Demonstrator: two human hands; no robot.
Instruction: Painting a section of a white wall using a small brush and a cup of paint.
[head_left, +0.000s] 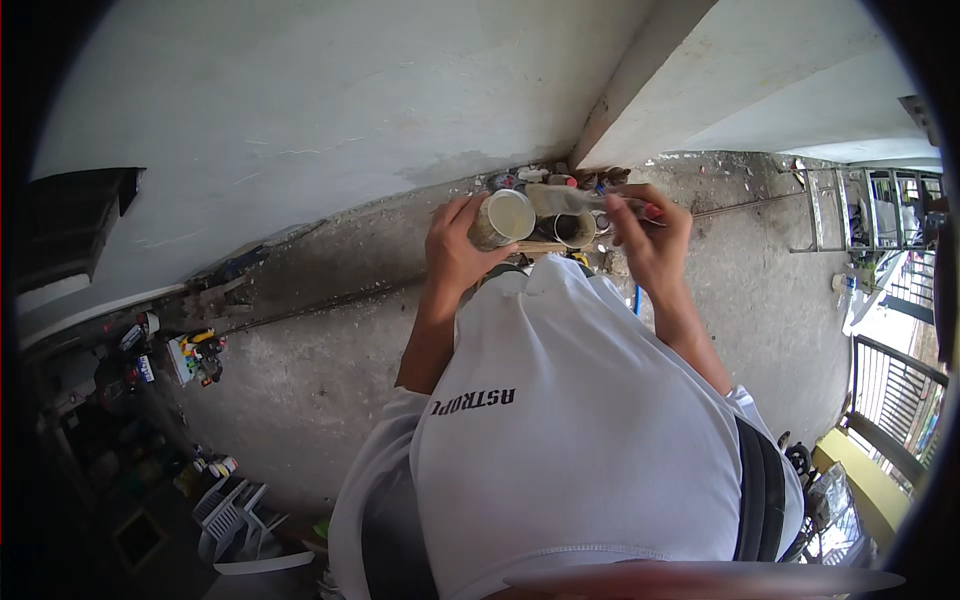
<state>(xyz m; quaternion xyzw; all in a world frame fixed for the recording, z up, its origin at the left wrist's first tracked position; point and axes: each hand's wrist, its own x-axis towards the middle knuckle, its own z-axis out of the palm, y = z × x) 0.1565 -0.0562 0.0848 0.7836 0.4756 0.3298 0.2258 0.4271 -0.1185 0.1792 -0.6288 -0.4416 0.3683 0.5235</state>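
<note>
My left hand (456, 244) grips a round can (507, 217), tilted, its pale top facing up towards me. In my right hand (654, 236) is a wide flat hand tool (556, 201) with a red-ended handle, its blade or bristles pointing left, close beside the can. Motion blur hides whether it is a putty knife or a brush. Just below the tool, between my hands, stands an open container (576, 231) with a dark inside. I cannot tell how full the can is.
Ahead rises a painted wall (300, 97) with a pillar (645, 67). Small items, one red-capped (566, 181), lie at its foot. A metal ladder (847, 210) is at right on the concrete floor (322, 405). White plastic chairs (236, 525) stand lower left; tools (199, 352) lie left.
</note>
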